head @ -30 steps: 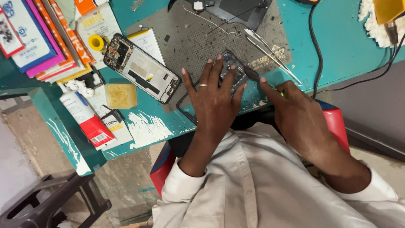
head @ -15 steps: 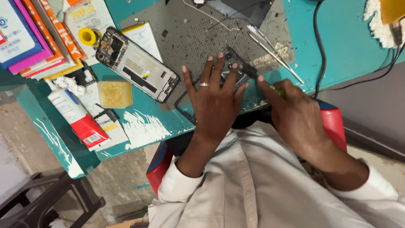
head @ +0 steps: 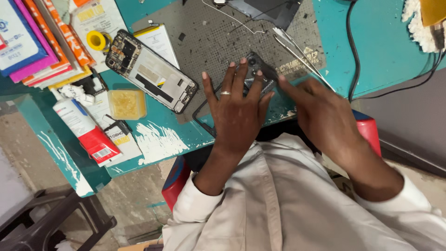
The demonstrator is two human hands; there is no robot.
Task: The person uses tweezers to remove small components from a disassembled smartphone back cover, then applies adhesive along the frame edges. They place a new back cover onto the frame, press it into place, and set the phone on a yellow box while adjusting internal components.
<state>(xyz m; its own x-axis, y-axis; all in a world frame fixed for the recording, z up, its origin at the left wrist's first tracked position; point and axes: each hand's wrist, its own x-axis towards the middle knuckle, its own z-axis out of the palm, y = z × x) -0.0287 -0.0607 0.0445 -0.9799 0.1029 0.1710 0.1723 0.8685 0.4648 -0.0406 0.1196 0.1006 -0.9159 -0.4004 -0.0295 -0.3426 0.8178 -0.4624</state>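
Left hand (head: 237, 109) spread flat pinning phone frame (head: 253, 69); right hand (head: 320, 114) pinching its edge. Thin, probably fragile: grip the rim.

One view only, head-mounted, looking almost straight down over the person's own chest onto the near edge of the teal table (head: 153, 139). It sits close above both hands, the table's top running toward the frame's upper edge, floor visible lower left.

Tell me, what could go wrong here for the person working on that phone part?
The phone frame under the left hand overhangs the bench edge, so it might slip off. The right hand works close to the tweezers, which a nudge could knock away. The opened phone lies exposed nearby.
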